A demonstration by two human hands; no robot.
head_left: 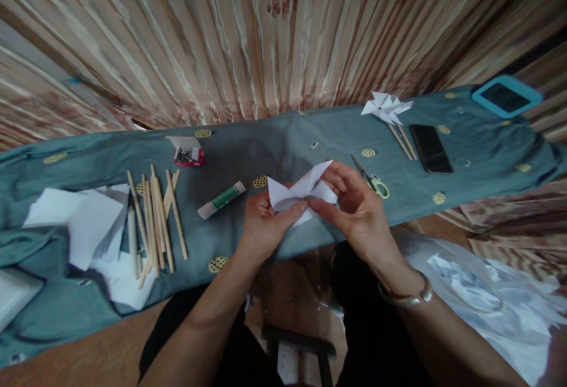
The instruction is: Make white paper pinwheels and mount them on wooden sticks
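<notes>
Both of my hands hold a folded white paper piece [301,192] with pointed flaps, just above the near edge of a table covered in blue-grey cloth [274,139]. My left hand [263,224] pinches the paper's lower middle from the left, fingers closed. My right hand [354,207] pinches it from the right, fingers curled round the folds. A metal bangle [405,295] circles my right wrist.
On the cloth lie a glue stick [221,199], several wooden sticks [155,221], white paper sheets [84,227], a small red box of pins [188,153], green-handled scissors [372,180], a finished paper pinwheel [386,108] on sticks, a black phone [430,148] and a blue-framed tablet [506,96]. A curtain hangs behind.
</notes>
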